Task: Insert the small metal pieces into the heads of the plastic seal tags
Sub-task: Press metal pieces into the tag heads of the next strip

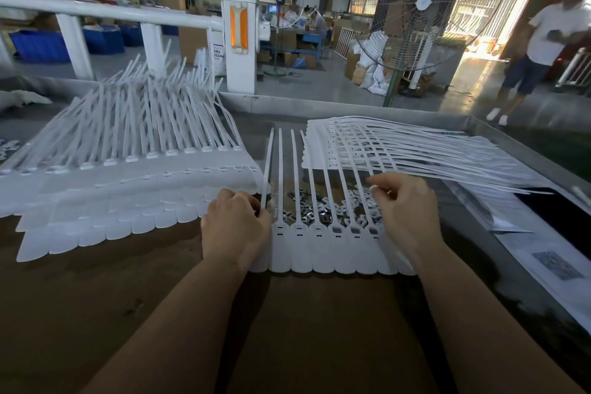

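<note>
Seal tags: we see a joined strip of white plastic seal tags (323,249) lying flat on the brown worktop (319,329) between our hands, rounded flag ends toward us, thin ribbed tails fanning away.
Tag heads: small square heads (336,229) sit in a row; those on the left look filled, those on the right show dark open sockets.
Metal pieces: a loose heap of small shiny bent metal pieces (319,209) lies on the worktop just behind the heads, under the tails.
Left hand: our left hand (235,227) curls over the strip's left end, fingertips pinching the leftmost tail.
Right hand: our right hand (406,211) hovers above the strip's right end, thumb and forefinger pinched together; we cannot tell what they hold.
Left stack: layered translucent tag strips (128,182), tails bristling upward.
Right stack: flat tag strips (399,147), tails sweeping right along the metal tray rim (511,144).
</note>
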Demonstrator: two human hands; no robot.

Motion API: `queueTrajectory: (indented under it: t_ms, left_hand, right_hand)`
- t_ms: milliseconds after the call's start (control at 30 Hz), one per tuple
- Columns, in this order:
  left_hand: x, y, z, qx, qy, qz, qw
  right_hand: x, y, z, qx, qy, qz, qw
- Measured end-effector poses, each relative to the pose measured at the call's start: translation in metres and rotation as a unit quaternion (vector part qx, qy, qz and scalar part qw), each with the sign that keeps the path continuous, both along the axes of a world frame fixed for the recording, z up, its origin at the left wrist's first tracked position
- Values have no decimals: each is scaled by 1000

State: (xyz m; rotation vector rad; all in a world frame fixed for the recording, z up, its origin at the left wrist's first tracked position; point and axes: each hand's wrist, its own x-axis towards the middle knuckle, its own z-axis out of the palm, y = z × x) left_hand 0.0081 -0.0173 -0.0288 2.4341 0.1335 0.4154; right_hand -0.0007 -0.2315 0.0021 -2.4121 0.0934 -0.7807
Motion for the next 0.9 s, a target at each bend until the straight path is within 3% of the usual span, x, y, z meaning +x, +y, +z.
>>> queueTrajectory:
  t_ms: [200, 333, 500, 667, 900]
  left_hand:
    - [-1, 0, 1, -3, 0, -4, 1000]
    - [-1, 0, 0, -5, 0, -3, 1000]
    - [-1, 0, 1, -1, 7, 0, 1000]
    - [-1, -1, 2, 0, 6, -2, 1000]
    - [-3, -1, 2, 5, 14, -1, 1000]
  right_hand:
    - [-6, 19, -5, 68, 61, 98, 991]
    - [-8, 15, -7, 56, 94, 124, 986]
    - [-9, 15, -6, 24, 137, 136, 981]
    - [-11, 14, -6, 60, 180, 151, 970]
    - [-14, 16, -7, 56, 185, 155, 969]
